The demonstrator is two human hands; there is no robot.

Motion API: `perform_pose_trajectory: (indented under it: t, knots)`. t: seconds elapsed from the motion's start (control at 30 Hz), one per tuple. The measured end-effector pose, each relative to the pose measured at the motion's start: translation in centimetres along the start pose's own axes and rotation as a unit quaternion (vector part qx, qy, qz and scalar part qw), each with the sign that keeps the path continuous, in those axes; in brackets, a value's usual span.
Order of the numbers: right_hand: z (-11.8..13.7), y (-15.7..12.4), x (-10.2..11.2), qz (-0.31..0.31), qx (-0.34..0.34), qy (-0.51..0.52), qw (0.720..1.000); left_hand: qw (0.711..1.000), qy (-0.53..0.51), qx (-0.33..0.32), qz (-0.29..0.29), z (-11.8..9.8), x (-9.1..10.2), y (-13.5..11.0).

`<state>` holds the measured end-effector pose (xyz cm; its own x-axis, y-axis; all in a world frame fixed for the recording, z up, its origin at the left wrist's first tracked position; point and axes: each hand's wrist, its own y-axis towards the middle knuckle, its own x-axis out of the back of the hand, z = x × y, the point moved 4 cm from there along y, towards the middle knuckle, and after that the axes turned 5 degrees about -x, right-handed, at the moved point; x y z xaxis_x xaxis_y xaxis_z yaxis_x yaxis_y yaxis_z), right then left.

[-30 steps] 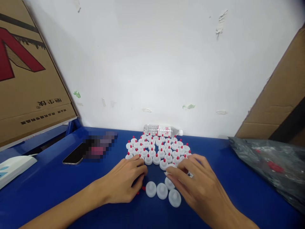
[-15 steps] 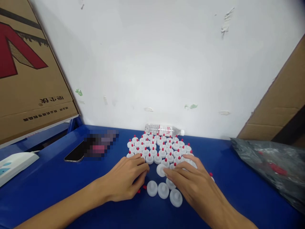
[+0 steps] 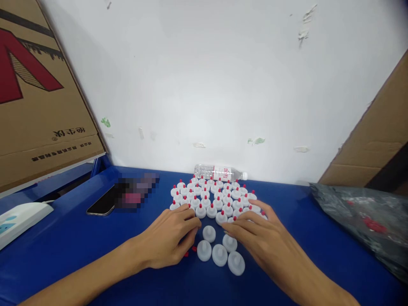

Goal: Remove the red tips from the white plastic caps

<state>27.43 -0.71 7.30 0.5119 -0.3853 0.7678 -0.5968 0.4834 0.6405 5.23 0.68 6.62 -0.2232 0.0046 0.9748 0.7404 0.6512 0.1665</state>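
Note:
Several white round plastic nozzle caps with red tips (image 3: pixel 200 211) stand close together on the blue table (image 3: pixel 127 284). Nearer to me are several like them without red tips, among them one white cap (image 3: pixel 209 234) between my hands. My left hand (image 3: pixel 175 236) rests to the left, its fingers curled in and the fingertips hidden. Small loose red tips (image 3: pixel 194 249) lie by its thumb. Over the right side of the group, my right hand (image 3: pixel 255 229) has its fingers stretched and apart, touching or just above the caps there; it covers some of them.
A clear plastic bottle (image 3: pixel 219 173) lies behind the caps along the white wall. To the left are a phone (image 3: pixel 102 204), a white device (image 3: pixel 22 219) and a cardboard box (image 3: pixel 47 110). A grey plastic bag (image 3: pixel 357 225) with red pieces lies at right.
The untipped white cap at my right fingertips has shifted left and toward me and now stands apart from them. My right hand has moved slightly right; my left hand has hardly moved.

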Motion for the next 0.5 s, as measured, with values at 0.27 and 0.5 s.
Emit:
perform_pose_trajectory:
  t: [0.27,0.5]
  knots:
    - [-3.6,0.2,2.9,-0.014,-0.062,-0.077,0.995,1.000,-0.014,0.000,-0.010,0.1,0.1,-0.1]
    - [-4.9,-0.8,1.7,0.065,-0.056,-0.050,0.995,1.000,-0.022,-0.012,-0.018,0.1,-0.3,-0.1]
